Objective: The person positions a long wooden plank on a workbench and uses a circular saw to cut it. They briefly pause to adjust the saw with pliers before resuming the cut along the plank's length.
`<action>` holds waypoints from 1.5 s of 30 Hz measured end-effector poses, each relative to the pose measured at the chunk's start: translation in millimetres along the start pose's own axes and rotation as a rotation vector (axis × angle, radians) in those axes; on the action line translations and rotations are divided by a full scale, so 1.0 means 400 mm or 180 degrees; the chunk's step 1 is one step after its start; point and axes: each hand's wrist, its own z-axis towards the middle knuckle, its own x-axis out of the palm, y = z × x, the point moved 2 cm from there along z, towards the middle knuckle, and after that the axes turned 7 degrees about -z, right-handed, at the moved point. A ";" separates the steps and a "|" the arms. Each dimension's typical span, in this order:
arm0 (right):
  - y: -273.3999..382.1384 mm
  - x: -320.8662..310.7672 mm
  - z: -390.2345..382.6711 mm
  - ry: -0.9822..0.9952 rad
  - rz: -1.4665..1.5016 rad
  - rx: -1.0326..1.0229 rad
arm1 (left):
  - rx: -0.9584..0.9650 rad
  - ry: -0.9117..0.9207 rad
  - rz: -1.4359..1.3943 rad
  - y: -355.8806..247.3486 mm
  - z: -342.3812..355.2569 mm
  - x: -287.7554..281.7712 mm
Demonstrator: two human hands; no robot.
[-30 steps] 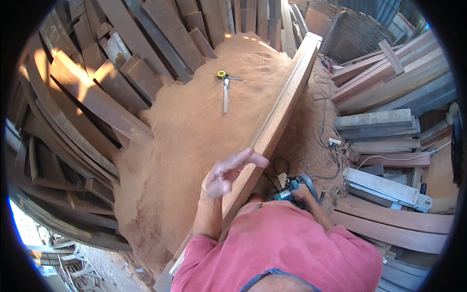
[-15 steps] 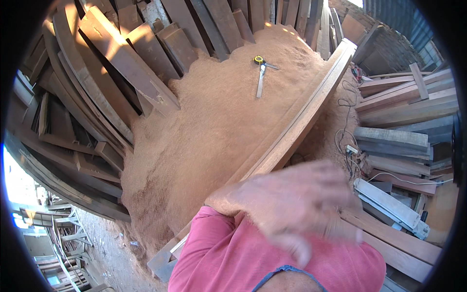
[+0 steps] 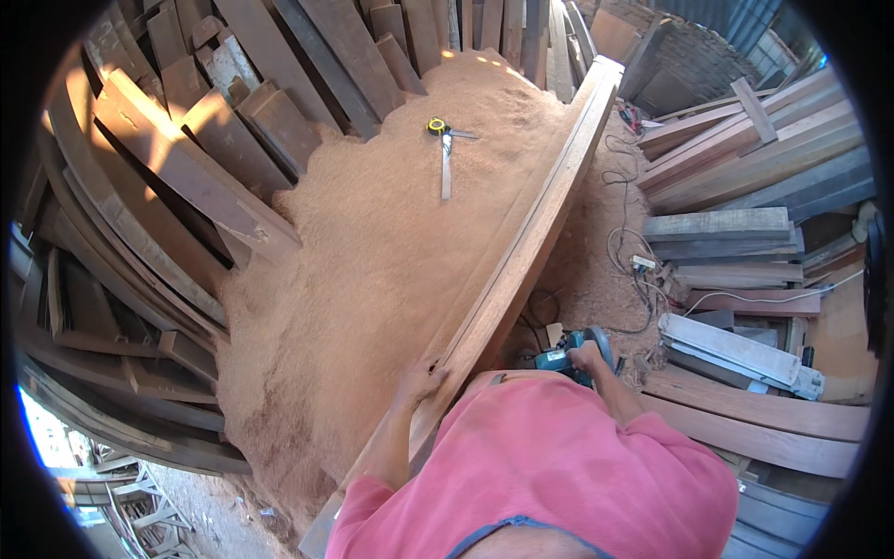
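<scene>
A long wooden beam with a dark groove line along its top runs from my left side up to the far right. My left hand grips its left edge at the near end, fingers bent over the wood. On the beam's right, low beside my body, my right hand is closed round the handle of a teal hand-held power tool with a rounded part at its right. My body hides the tool's lower side. Further off, a yellow and black tape measure and a try square lie on the sawdust.
A broad heap of sawdust spreads left of the beam. Leaning boards line the left and back. Stacked planks stand at the right, near a white metal fixture. A dark cable trails along the ground.
A blurred hand raised close to the camera has come down. Now my left hand is on the beam and my right on the power tool. The scene has shifted leftward in view.
</scene>
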 end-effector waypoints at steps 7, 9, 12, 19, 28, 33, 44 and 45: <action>0.035 0.020 0.018 0.0035 -0.0043 -0.0087 | 0.0014 -0.0012 -0.0199 0.070 0.073 0.015; 0.036 0.021 0.026 -0.0029 -0.0238 -0.0246 | 0.0032 0.0105 -0.0185 0.048 0.068 0.002; 0.056 0.024 0.021 -0.0081 -0.0559 -0.0483 | 0.0075 0.0194 -0.0087 0.055 0.088 -0.002; 0.068 -0.019 -0.019 0.0026 -0.0137 -0.0198 | -0.0097 0.0310 0.0018 0.031 0.113 -0.016; -0.029 -0.120 -0.010 -0.0352 -0.0079 -0.0065 | 0.0008 -0.0551 -0.0179 -0.191 0.178 0.024; -0.133 -0.142 0.050 -0.0227 0.0173 0.0255 | 0.1258 -0.1104 0.0772 -0.278 0.308 0.138; -0.397 -0.203 0.270 -0.0591 0.1057 0.0537 | 0.0337 -0.1698 0.1278 -0.526 0.441 0.216; -0.414 -0.224 0.274 -0.0623 0.1125 0.0630 | 0.0213 -0.1717 0.1241 -0.537 0.464 0.213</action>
